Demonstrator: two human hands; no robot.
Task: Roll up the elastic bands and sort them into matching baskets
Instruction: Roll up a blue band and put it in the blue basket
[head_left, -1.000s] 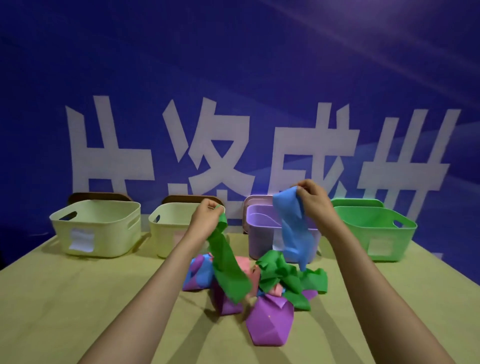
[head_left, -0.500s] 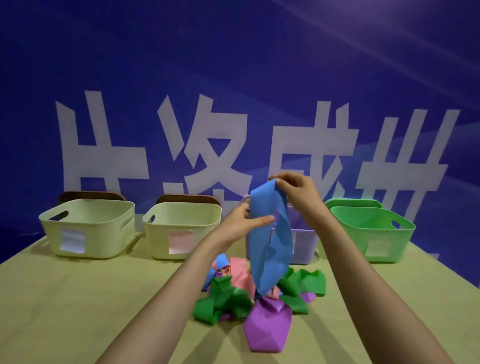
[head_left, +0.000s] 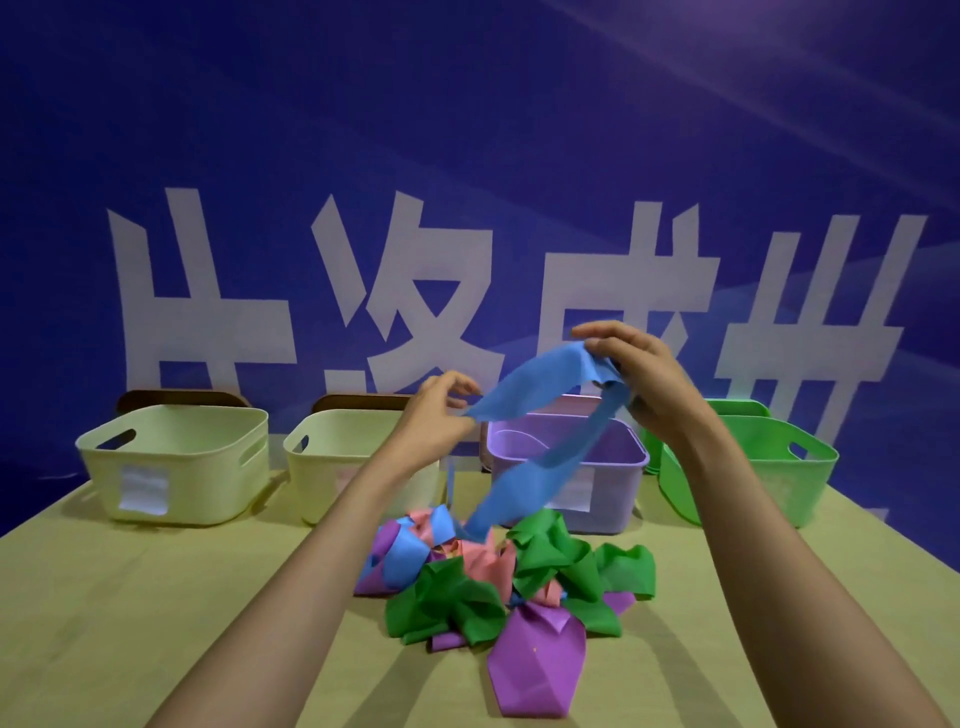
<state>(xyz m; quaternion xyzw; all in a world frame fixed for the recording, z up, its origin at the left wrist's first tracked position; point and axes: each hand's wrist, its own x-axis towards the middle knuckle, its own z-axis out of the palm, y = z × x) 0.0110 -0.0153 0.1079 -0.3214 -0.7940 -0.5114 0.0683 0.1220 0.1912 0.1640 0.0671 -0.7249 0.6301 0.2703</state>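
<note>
Head view. Nearest on the matte tan table (head_left: 156, 597) lies a flat, creased purple band (head_left: 535, 660), folded to a blunt wedge. Behind it is a loose heap: crumpled green bands (head_left: 452, 603), a pink band (head_left: 488, 561) and another blue piece, all thin, smooth sheet.

Above the heap, the left hand (head_left: 436, 415) pinches one edge of a blue band (head_left: 535, 382) between thumb and fingertips. The right hand (head_left: 639, 379) is higher, its fingers curled over the band's top fold. The band is stretched between them. Its slack strip hangs down to the heap, possibly touching it.

Behind stand four rounded plastic baskets with cut-out handles: two cream baskets (head_left: 182, 467), a purple basket (head_left: 618, 493) and a green basket (head_left: 753, 478). A blue backdrop (head_left: 467, 130) carries large white characters.
</note>
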